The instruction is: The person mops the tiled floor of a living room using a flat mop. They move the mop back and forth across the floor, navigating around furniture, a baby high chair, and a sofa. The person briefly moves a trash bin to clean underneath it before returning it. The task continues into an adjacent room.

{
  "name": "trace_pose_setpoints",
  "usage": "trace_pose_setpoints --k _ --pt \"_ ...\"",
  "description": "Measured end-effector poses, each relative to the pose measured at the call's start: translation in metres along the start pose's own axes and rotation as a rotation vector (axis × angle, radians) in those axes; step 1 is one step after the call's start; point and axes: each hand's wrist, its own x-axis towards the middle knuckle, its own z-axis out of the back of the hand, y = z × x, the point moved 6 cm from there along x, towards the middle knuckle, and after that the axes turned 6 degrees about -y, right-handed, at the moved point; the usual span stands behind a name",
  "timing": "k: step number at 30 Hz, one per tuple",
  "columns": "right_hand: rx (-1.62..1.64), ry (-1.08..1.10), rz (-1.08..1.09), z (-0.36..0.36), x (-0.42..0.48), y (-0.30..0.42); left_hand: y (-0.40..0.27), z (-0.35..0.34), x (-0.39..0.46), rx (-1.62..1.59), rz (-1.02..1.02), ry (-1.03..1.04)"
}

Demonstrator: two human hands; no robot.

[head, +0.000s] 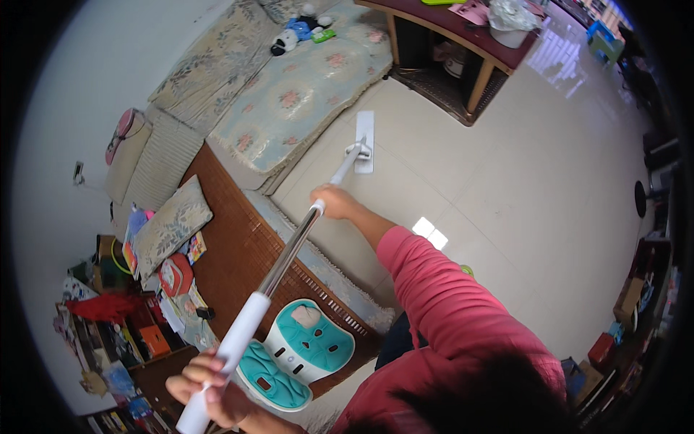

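Note:
A flat mop runs diagonally across the view, its white rectangular head (365, 122) lying on the pale tile floor beside the sofa. My left hand (214, 388) is wrapped around the thick white grip (241, 325) near its top end, at lower left. Farther down the pole, my right hand (333, 202) holds the white lower shaft (346, 167), just past a bare chrome section (290, 252). A pivoting joint (359, 151) links shaft and head. My pink right sleeve (450, 287) stretches across the floor.
A floral-covered sofa (309, 103) bends around the left, with a brown woven mat (233, 238) and a teal-and-white seat cushion (314, 336) on it. A dark-red-topped table (455, 21) stands ahead. Cluttered shelves (130, 347) line the lower left; boxes (602, 350) stand at right.

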Motion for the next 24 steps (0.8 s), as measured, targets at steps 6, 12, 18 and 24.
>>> trace_pose_setpoints --k 6,12,18,24 --pt "-0.119 -0.536 -0.072 0.102 -0.083 -0.026 0.010 -0.056 0.008 -0.259 0.048 0.325" --pt "-0.203 -0.705 -0.224 0.139 -0.187 0.013 -0.023 -0.056 0.030 -0.494 0.073 0.312" --pt "-0.108 -0.705 -0.092 0.163 -0.176 0.021 -0.064 -0.086 0.026 -0.536 -0.013 0.299" --pt "0.108 -0.439 -0.090 0.168 -0.159 0.028 -0.136 -0.143 -0.016 -0.470 -0.385 0.515"
